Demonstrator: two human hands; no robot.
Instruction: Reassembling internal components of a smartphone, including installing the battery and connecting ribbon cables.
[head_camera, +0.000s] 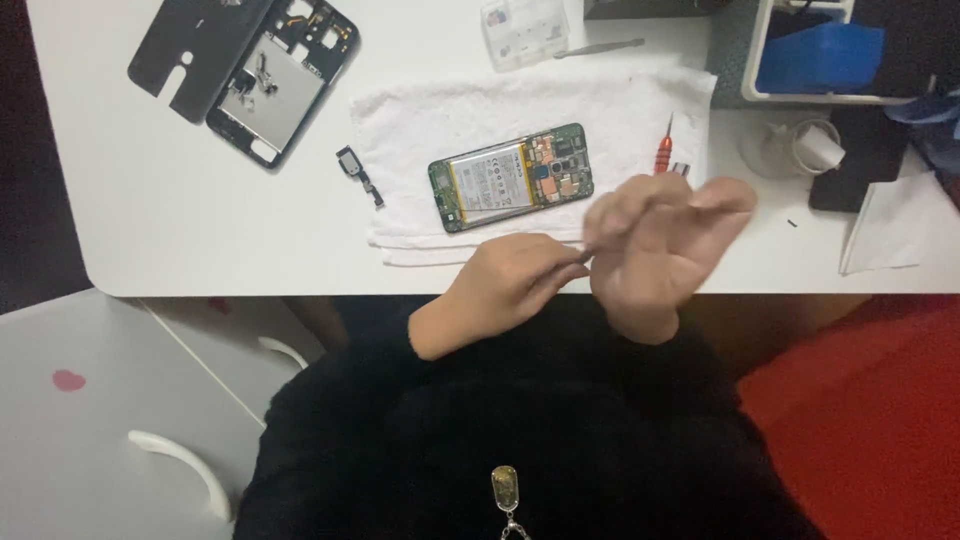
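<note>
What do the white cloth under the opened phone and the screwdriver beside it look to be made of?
The white cloth looks like terry towelling: a soft, nubbly, matte surface with folded layered edges. The opened phone lying on it shows a green circuit board and a pale, slightly glossy battery. The screwdriver seems to have a red plastic handle and a thin metal shaft, though it is too small to be sure.

Battery label (492, 183): a pale rectangle with small dark print, lay on the battery inside the opened phone (511, 176) on the white towel (540, 110).
Clear plastic box (524, 30): stood at the far edge of the surface (150, 220), just beyond the towel, squarish, see-through, with small coloured patches inside.
Screens: none showed lit.
</note>
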